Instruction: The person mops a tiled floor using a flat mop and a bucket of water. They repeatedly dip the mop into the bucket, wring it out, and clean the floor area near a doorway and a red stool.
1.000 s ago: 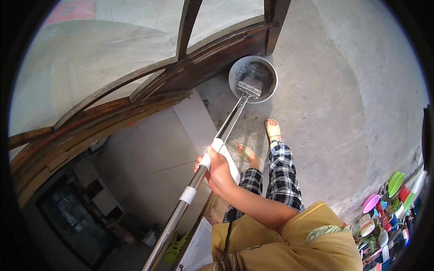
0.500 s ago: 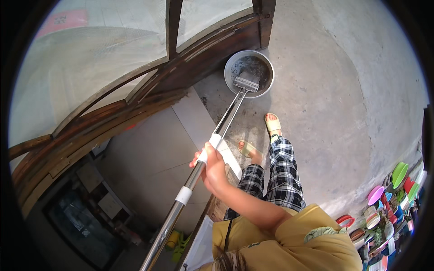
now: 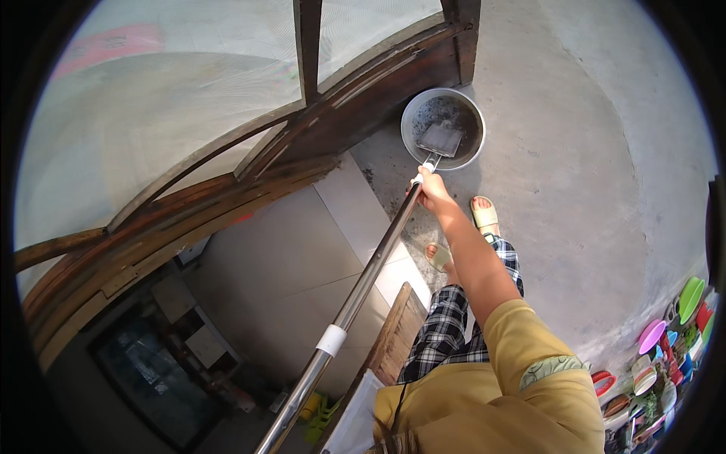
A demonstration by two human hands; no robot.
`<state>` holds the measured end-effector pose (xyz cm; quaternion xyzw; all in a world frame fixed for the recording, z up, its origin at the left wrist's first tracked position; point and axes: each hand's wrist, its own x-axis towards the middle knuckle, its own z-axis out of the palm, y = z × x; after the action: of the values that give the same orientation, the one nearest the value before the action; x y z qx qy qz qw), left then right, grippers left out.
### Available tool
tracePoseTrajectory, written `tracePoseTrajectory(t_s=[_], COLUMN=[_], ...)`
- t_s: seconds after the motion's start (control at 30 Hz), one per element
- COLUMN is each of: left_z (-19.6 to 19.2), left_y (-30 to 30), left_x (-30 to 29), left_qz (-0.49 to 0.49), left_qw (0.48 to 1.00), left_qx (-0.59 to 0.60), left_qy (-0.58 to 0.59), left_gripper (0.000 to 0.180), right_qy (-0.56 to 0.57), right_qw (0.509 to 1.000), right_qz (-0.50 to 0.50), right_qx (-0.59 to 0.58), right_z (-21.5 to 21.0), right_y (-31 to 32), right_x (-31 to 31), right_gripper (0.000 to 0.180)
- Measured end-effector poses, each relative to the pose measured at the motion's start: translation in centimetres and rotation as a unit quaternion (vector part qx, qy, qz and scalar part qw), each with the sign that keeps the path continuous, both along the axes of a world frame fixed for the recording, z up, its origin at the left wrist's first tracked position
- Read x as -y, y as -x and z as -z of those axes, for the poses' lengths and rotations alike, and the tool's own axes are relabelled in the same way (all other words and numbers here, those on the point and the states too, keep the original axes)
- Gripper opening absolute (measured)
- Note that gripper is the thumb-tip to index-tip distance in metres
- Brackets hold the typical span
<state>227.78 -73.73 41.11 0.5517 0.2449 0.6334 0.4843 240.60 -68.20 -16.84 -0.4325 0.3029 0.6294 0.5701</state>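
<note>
We have slid our right hand (image 3: pixel 432 189) far down the long metal pole (image 3: pixel 363 280) since a moment ago; it is now wrapped tight around the shaft just above the flat mop head (image 3: pixel 441 138), where before it gripped near the white band (image 3: pixel 330 340). The head sits inside the round metal basin (image 3: pixel 469 113) at one o'clock on the concrete floor (image 3: pixel 590 189). Our left hand is out of sight.

Colourful plastic bowls (image 3: pixel 665 340), wooden window frame (image 3: pixel 363 113)
</note>
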Motion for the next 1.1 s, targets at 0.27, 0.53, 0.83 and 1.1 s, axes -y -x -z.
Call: tracePoseTrajectory(t_s=[0.27, 0.53, 0.83, 1.1], left_z=[0.0, -0.2, 0.2, -0.2], left_y=[1.4, 0.7, -0.9, -0.9], left_x=[1.0, 0.3, 0.0, 0.2], left_qz=[-0.005, 0.014, 0.030, -0.010], left_qw=[1.000, 1.000, 0.999, 0.999], left_qx=[0.015, 0.024, 0.013, 0.034], left_qy=[-0.010, -0.007, -0.021, -0.028], left_gripper=[0.032, 0.032, 0.033, 0.033], right_qy=[0.029, -0.084, 0.014, 0.052], right_qw=[0.990, 0.986, 0.997, 0.991], right_qz=[0.115, 0.054, -0.056, 0.105], right_qx=[-0.081, -0.132, 0.047, -0.066], right_z=[-13.0, -30.5, -1.5, -9.8], right_y=[4.6, 6.8, 0.0, 2.2], right_x=[1.6, 5.2, 0.9, 0.3], right_gripper=[0.031, 0.025, 0.030, 0.024])
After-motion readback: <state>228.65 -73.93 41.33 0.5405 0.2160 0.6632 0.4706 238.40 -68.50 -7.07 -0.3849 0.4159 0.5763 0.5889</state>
